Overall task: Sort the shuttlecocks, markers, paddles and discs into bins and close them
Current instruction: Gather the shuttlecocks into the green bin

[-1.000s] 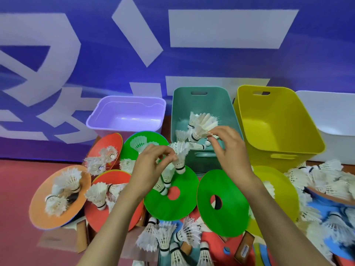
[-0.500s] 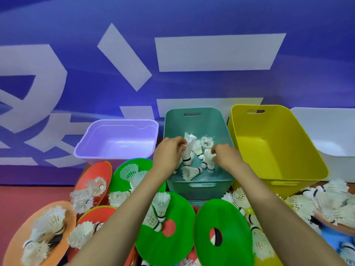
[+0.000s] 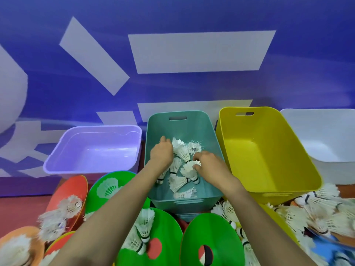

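White feathered shuttlecocks point(image 3: 182, 169) lie jumbled in the teal bin point(image 3: 211, 196), both hands point(image 3: 161, 153) loose among them.

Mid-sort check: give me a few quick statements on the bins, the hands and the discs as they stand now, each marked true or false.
1. Both hands, the left hand and the right hand, are inside the teal bin. True.
2. The yellow bin holds shuttlecocks. False: it shows nothing inside.
3. The shuttlecocks lie in the teal bin. True.
4. The purple bin holds the discs. False: green discs lie in front of the bins.
5. The bins have lids on. False: all are open.
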The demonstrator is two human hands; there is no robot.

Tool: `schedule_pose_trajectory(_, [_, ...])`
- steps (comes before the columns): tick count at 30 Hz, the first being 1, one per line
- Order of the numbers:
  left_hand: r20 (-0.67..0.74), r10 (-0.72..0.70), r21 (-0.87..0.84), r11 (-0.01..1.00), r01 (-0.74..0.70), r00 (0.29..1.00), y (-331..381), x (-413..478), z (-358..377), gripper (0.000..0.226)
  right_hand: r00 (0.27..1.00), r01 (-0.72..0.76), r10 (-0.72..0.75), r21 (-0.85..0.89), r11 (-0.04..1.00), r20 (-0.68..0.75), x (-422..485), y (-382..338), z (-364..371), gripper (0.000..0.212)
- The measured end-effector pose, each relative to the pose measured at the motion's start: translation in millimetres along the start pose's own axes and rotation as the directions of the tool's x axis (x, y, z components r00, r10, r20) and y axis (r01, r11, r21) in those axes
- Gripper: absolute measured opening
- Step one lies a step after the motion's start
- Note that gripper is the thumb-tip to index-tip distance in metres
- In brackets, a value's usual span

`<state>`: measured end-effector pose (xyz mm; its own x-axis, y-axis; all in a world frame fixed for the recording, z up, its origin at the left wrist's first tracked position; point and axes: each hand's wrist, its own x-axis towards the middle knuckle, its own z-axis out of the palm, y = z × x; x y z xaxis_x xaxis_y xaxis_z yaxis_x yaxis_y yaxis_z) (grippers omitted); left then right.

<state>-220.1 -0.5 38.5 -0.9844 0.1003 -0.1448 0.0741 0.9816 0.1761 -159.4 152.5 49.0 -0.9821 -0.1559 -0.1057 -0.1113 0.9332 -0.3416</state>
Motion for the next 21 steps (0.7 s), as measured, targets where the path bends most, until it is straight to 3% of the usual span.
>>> schedule_pose_trajectory(5, [0.01,0.073,-0.113,0.991,-0.071,0.997,-3,-32,-1,0.042,0.999,0.023,-0.023,0.005,1.0,0.04,-5,-7,2,0.036])
schedule_pose_trajectory(9, [-0.203,0.126,-0.262,0.949,-0.178,0.971,-17,-86,-4,0.033,0.998,0.06,-0.06,0.04,0.997,0.005,-17,-17,4,0.043])
schedule_pose_trajectory(13, [-0.444,0.099,-0.447,0.837,-0.316,0.891,-39,-135,2,0.028,0.978,0.168,-0.165,0.018,0.986,-0.127,-38,-38,5,0.043])
schedule_pose_trajectory(17, [-0.59,-0.059,-0.497,0.812,-0.305,0.805,-66,-170,12,0.026,0.894,0.317,-0.283,0.045,0.947,-0.349,-68,-70,12,0.035])
schedule_pose_trajectory(21, [-0.551,-0.088,-0.489,0.84,-0.235,0.83,-94,-200,37,0.027,0.788,0.467,-0.382,0.065,0.882,-0.484,-97,-101,32,0.032])
